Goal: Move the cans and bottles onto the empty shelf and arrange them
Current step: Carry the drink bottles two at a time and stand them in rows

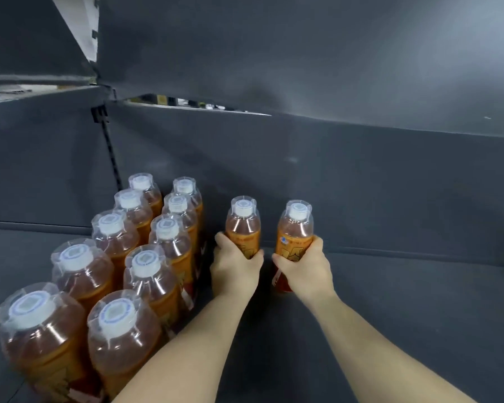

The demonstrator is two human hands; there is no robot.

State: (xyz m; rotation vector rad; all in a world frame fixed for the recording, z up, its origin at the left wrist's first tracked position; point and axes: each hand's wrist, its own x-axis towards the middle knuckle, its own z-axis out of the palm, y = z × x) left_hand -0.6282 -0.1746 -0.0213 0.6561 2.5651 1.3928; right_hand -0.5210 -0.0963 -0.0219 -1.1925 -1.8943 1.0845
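Bottles of amber drink, white-capped, twelve in all. Block of ten [146, 263] standing at the left of the grey shelf [390, 315], in two near-to-far columns of five. Two more held upright just right of the block, toward the far side: left bottle [243, 228] wrapped at the label by the left hand [236, 269], right bottle [296, 231] likewise by the right hand [306, 266]. No cans in view. Probable faults: left bottle knocking the adjacent column on placement; toppling on a tilted release; uneven spacing.

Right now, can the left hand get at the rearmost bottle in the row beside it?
Probably not yet: the left hand grips a loose bottle. Once freed, likely yes; the rearmost bottle faces bare shelf on its right, nothing between.
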